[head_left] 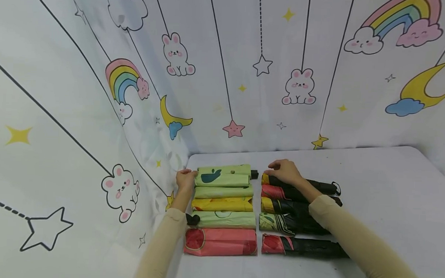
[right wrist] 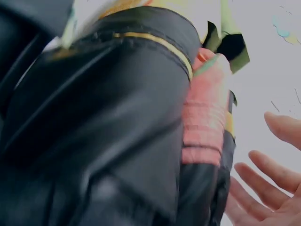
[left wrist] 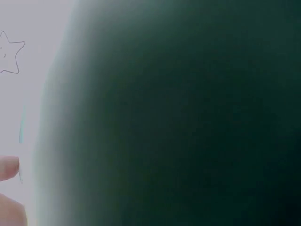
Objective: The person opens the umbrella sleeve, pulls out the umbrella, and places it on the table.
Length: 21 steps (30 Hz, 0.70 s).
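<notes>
In the head view, my left hand (head_left: 185,179) has its fingertips at the left end of a light green folded bundle (head_left: 225,178) with a dark green print and a black stub at its right end. My right hand (head_left: 285,171) hovers over the far end of a black-and-yellow folded umbrella (head_left: 302,183), holding nothing. Its fingers (right wrist: 270,169) are spread beside the row in the right wrist view. A black-and-red umbrella (head_left: 273,192) lies just nearer. A blurred dark green surface (left wrist: 164,117) fills most of the left wrist view, a left fingertip (left wrist: 8,168) at its edge.
Two columns of bundles lie on the white table (head_left: 386,194). On the left are a yellow one (head_left: 222,204), green ones and a red watermelon-print one (head_left: 230,242). A black-and-red umbrella (head_left: 307,247) lies nearest on the right. A cartoon-printed cloth (head_left: 209,93) hangs behind.
</notes>
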Available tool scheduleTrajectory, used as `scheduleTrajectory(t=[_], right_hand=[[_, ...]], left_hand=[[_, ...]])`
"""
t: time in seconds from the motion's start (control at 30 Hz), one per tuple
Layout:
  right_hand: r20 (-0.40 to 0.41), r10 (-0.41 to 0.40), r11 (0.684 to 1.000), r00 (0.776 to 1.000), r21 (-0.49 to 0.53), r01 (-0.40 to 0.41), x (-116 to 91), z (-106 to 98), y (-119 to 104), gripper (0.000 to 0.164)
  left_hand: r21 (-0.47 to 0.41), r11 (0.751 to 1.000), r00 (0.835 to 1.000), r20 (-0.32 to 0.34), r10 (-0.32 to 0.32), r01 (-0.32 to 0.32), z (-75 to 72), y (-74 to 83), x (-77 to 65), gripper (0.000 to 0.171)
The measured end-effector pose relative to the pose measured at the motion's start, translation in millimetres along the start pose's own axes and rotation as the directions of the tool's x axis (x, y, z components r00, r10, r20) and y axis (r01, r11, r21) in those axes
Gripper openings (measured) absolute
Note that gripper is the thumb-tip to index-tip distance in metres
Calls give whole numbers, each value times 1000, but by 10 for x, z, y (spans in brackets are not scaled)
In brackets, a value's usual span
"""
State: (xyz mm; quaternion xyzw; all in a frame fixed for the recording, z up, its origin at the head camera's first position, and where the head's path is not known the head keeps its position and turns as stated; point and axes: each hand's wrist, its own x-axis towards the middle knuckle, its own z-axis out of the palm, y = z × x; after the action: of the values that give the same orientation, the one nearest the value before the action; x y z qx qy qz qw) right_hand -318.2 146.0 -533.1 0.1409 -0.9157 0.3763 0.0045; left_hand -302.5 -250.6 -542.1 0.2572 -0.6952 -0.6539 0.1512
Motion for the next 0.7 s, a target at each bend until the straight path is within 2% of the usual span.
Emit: scheduleTrajectory(t=[0.13,0.3,0.53,0.7], right_hand=[[11,15,1000,1000,9,-16,67,120,-79,42],[20,46,999,999,26,-46,159,234,-175,41],[66,22,1000,998,-17,-21,224,384,-217,41],[70,3,998,998,-63,2,237,467,-209,43]], left_hand=[[-6,1000,1000,18,13,-13,19,-31,3,42],[-19,1000,999,54,-11,12,41,-72,-9,44],[-54,999,999,53,-1,4,86,-129,-30,47],[-31,999,999,49,-9,10,106,-155,10,49]])
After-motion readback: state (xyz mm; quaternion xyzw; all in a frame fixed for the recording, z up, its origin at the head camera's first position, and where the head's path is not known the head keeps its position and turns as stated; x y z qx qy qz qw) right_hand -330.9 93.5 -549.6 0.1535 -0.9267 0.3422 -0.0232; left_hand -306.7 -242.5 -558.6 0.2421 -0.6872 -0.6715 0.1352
